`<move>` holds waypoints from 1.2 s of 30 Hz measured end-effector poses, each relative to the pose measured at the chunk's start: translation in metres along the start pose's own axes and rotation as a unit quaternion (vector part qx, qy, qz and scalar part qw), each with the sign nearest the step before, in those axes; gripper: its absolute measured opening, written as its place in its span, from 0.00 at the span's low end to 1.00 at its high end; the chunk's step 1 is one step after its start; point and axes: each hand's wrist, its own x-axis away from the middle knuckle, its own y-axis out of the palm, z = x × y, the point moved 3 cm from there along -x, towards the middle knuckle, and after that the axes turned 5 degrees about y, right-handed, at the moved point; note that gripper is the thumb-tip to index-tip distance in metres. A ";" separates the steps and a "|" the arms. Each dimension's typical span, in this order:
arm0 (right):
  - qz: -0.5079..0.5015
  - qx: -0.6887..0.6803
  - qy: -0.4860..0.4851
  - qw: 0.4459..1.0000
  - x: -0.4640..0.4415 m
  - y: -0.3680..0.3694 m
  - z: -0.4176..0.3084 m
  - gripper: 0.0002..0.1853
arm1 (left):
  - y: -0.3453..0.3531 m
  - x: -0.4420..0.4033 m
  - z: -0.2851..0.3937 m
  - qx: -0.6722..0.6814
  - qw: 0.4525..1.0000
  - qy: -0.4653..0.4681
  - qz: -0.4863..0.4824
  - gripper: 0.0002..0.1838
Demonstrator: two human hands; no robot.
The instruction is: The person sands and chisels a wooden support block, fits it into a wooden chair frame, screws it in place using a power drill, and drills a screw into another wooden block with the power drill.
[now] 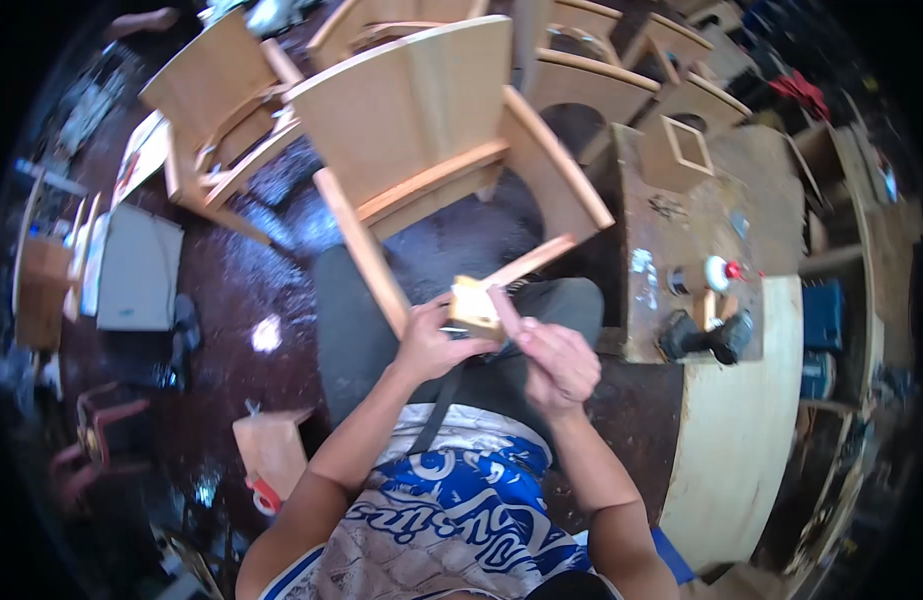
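Head view: wears, at lower centre, a blue-and-white shirt [471, 510] with looping white script, warped by the lens and only partly legible. Spreads dark trousers [356, 320] to either side of the middle. Near the frame's centre, curls the left grip [431, 343] closed around a small pale-yellow block [474, 318], squarish, apparently wooden, its upper face glaring bright. Pinches a thin, flat, pinkish strip [504, 310] between thumb and fingers of the right grip [559, 367], by the block's right edge; cannot tell whether touching or just beside it. Faces, just beyond, a smooth blond-wood chair [411, 120] with broad curved back, visible grain and rounded arms. At right, has a scuffed brown surface [701, 225] bearing an open-fronted wooden box [666, 160] and a red-tipped white bottle [716, 270], too blurred for any label. Farther off, shows more wooden chairs [591, 78] across the top.
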 end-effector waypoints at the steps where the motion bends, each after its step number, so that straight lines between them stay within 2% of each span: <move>1: -0.015 -0.013 0.001 1.000 0.001 -0.001 -0.001 0.13 | 0.001 0.000 0.005 0.016 1.000 -0.021 0.006 0.26; 3: -0.032 -0.030 0.010 0.999 0.002 -0.002 -0.003 0.12 | 0.005 0.003 -0.004 0.094 0.994 -0.044 0.015 0.24; 6: -0.023 -0.051 0.035 0.998 0.011 -0.002 0.001 0.13 | -0.005 0.003 -0.001 0.005 0.998 -0.032 -0.063 0.23; 9: -0.036 -0.054 0.035 0.997 0.016 -0.005 0.009 0.14 | -0.009 0.003 -0.001 0.047 0.990 -0.056 -0.117 0.24; 14: -0.047 -0.023 0.030 0.998 0.017 -0.020 0.023 0.13 | -0.008 0.006 -0.001 0.117 0.980 -0.078 -0.140 0.22; 16: -0.044 0.020 0.043 0.998 0.019 -0.028 0.042 0.15 | -0.014 0.004 -0.021 0.262 0.957 -0.120 -0.028 0.23; 18: 0.007 0.083 0.080 0.993 0.011 -0.046 0.069 0.15 | -0.017 -0.005 -0.031 0.264 0.961 -0.082 -0.017 0.22; 20: 0.112 0.139 0.186 0.966 0.028 -0.067 0.126 0.09 | -0.021 -0.011 -0.046 0.173 0.977 -0.070 0.107 0.20; 22: 0.185 0.191 0.269 0.926 0.044 -0.088 0.183 0.05 | -0.018 -0.019 -0.058 0.170 0.972 -0.068 0.145 0.20; 25: 0.148 0.335 0.258 0.894 0.057 -0.101 0.240 0.09 | -0.020 -0.033 -0.082 0.019 0.982 -0.025 0.185 0.20; 26: 0.122 0.375 0.231 0.889 0.057 -0.100 0.251 0.12 | -0.023 -0.037 -0.073 -0.089 0.980 -0.009 0.177 0.20; 30: 0.061 0.448 0.180 0.873 0.060 -0.085 0.266 0.18 | -0.025 -0.036 -0.081 -0.102 0.978 0.004 0.183 0.21; 32: 0.008 0.510 0.199 0.837 0.067 -0.077 0.273 0.21 | -0.026 -0.035 -0.075 -0.098 0.977 0.004 0.190 0.22; 36: -0.013 0.502 0.231 0.833 0.075 -0.061 0.282 0.18 | -0.032 -0.038 -0.077 -0.088 0.975 -0.006 0.202 0.22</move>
